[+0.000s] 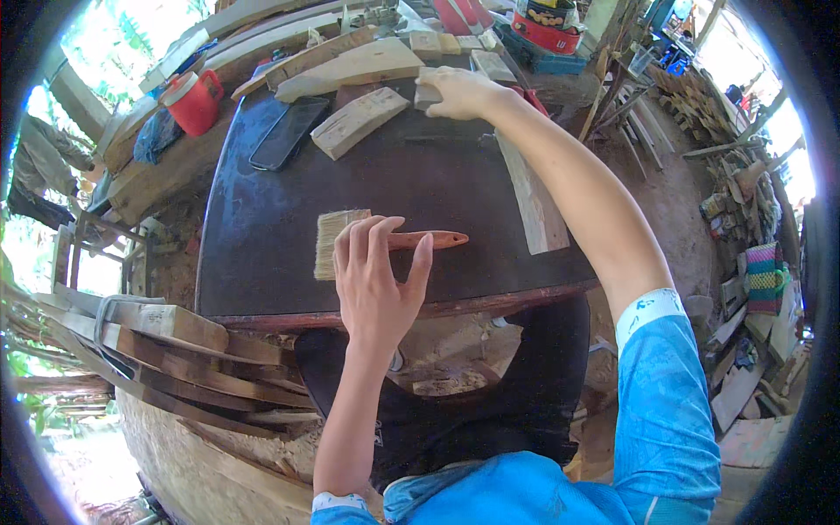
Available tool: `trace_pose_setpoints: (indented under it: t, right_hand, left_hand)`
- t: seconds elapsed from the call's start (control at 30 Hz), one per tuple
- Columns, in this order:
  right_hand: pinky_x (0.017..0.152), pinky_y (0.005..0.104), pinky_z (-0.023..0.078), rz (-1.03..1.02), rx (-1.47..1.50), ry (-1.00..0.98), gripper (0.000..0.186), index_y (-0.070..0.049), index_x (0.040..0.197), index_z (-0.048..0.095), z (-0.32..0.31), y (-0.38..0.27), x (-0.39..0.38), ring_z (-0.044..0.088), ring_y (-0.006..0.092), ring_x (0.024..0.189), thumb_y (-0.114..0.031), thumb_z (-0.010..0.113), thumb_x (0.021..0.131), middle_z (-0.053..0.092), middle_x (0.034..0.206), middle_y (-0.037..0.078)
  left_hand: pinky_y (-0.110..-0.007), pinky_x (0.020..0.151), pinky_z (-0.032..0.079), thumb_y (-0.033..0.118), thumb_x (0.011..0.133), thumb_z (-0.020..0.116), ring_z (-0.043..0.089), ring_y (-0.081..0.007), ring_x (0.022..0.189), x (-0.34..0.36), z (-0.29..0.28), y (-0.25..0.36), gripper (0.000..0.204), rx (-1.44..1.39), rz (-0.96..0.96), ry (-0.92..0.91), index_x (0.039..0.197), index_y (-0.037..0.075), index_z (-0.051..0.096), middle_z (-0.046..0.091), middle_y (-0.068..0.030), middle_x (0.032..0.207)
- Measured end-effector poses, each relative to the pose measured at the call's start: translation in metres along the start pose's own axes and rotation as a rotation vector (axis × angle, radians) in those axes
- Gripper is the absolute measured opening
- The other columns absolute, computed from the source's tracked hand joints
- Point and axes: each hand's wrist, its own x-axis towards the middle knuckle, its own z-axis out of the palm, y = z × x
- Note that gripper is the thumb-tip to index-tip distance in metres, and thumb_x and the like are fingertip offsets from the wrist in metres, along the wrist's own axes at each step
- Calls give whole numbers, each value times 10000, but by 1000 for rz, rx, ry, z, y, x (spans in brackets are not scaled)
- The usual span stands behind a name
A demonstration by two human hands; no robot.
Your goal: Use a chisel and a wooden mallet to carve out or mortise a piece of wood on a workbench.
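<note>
- Paintbrush (327,249) lies flat on the dark worktop (254,271), left of its middle and closer to the near edge than to the far one. Its bristles face the left edge, and its wooden handle (449,238) points to the right edge.
- Left hand (374,267) is over the paintbrush, with fingers spread and thumb tip across the handle. Its grip looks loose and not clenched; whether the fingers press on the paintbrush, I am not able to say. If this hand pulls back carelessly, it could drag the paintbrush toward the near edge, where it might fall.
- Right hand (464,94) reaches to the far part of the worktop, and its grip appears to be grasping a small wooden block (428,99). As the arm is stretched so far, the hold may be weak, and the block could slip and hit the other pieces.
- Thicker wooden piece (360,122) lies left of that block, near the phone (290,133) at the far left corner. A push to the left could scratch the phone or move it to the left edge.
- Long board (534,201) lies by the right edge, beside the right forearm; a low sweep of this arm might knock it aside.
</note>
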Motion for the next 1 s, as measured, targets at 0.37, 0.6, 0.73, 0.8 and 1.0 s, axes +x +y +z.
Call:
trace_pose_setpoints:
  t: [0.37, 0.6, 0.73, 0.8, 1.0]
  right_hand:
    - [1100, 506, 325, -156, -408, 591, 546, -192, 1286, 603, 13, 11, -1, 616, 305, 1180, -274, 802, 784, 617, 1254, 118]
    - [1083, 611, 323, 159, -94, -18, 420, -159, 1228, 666, 4, 2, -3, 654, 291, 1143, -395, 680, 881, 698, 1188, 126]
    - [1081, 546, 399, 102, -47, 208, 440, -130, 1233, 670, 6, 1, -36, 638, 323, 1175, -413, 647, 897, 692, 1193, 166]
    - [1071, 490, 416, -15, 106, 221, 444, -106, 1261, 649, -10, -5, -69, 615, 334, 1201, -384, 643, 916, 679, 1216, 174]
    - [913, 433, 528, -86, 147, 466, 247, 8, 1134, 666, -86, -5, -271, 658, 313, 1074, -130, 650, 930, 682, 1156, 159]
  left_hand:
    - [-447, 952, 461, 274, 890, 722, 569, -324, 1084, 0, 2, 3, 284, -34, -44, 1, 1063, 66, 633, 625, -101, 1061]
    - [-440, 944, 464, 237, 884, 727, 582, -315, 1057, -4, -4, -1, 239, -18, -43, 7, 1028, 66, 643, 635, -91, 1041]
    - [-416, 937, 462, 220, 894, 726, 608, -306, 1011, -2, -2, 2, 175, -57, -26, 7, 988, 82, 674, 664, -87, 996]
    - [-430, 902, 461, 213, 899, 714, 600, -304, 986, -2, -1, -4, 167, -27, 16, 13, 972, 77, 651, 644, -92, 966]
    - [-445, 930, 471, 258, 959, 664, 647, -322, 1004, 3, 6, -1, 227, 61, 121, -10, 1011, 40, 702, 701, -137, 1010]
